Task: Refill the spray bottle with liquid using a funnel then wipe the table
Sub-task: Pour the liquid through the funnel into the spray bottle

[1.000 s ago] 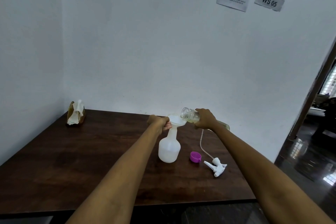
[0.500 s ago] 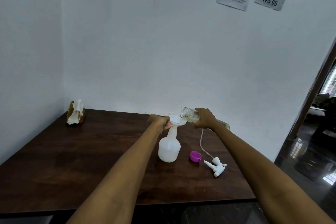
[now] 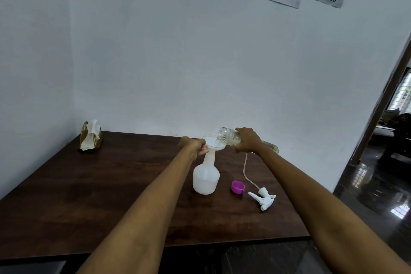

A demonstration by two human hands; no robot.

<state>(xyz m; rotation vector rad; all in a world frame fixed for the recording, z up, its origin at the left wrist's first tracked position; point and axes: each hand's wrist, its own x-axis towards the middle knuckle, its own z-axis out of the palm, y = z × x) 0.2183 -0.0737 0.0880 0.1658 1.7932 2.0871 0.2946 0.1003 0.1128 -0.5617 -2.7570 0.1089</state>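
**Pouring into the funnel**

Left hand curled around the neck of the spray bottle, just under the funnel, fingers closed on it and gripping. Bottle upright on the table, white and translucent, near the middle and toward the far side. Funnel seated in the bottle mouth, white, wide rim upward.

Right hand wrapped around a clear jar, fingers clenched on its body. Jar tilted almost flat, open mouth over the funnel rim, touching it or just above; cannot tell which. Yellowish liquid visible inside, low near the hand and at the far end behind the wrist.

Purple cap lying open side up, just right of the bottle. Spray head on its side further right, near the cap but apart, with thin tube curving away toward the right hand.

Tissue pack at the far left corner, close to both walls, well apart from everything else.

Wide bare wood left of the bottle and in front, up to the near edge. Right edge of the table close to the spray head; floor beyond.
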